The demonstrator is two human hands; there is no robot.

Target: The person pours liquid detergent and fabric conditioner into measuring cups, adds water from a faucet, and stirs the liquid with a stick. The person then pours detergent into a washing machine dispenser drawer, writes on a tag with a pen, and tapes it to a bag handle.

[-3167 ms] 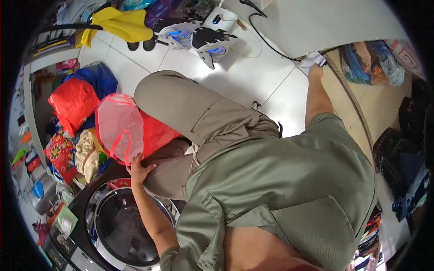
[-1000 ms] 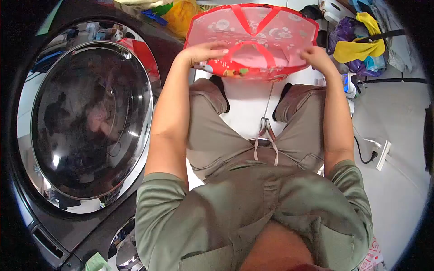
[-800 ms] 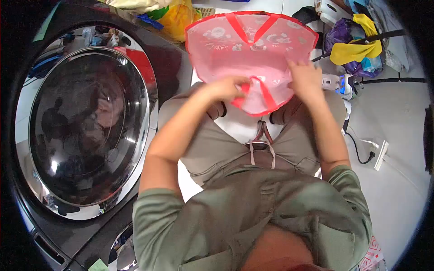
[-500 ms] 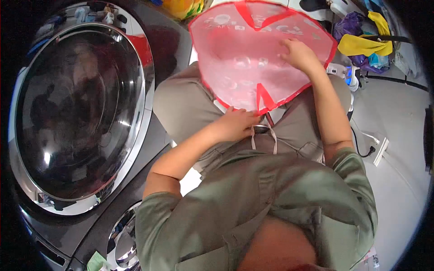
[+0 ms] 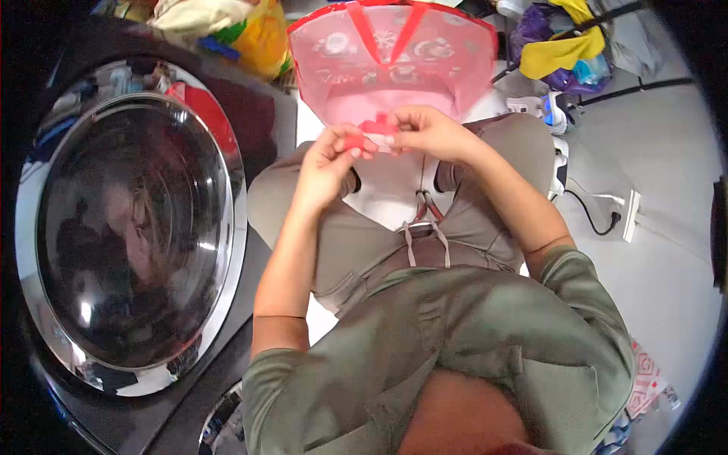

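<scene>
While a large round machine door (image 5: 133, 235) fills the left of the frame, its reflective dark glass obscuring what is inside, the red bag (image 5: 394, 80) gapes at upper centre, baring a pink interior with white patterns. A yellow bag (image 5: 267, 38) sits upper left, its contents unclear. Nearer the middle, the fingers of the left hand (image 5: 322, 163) and right hand (image 5: 436, 136) pinch a red strap (image 5: 378, 127).
</scene>
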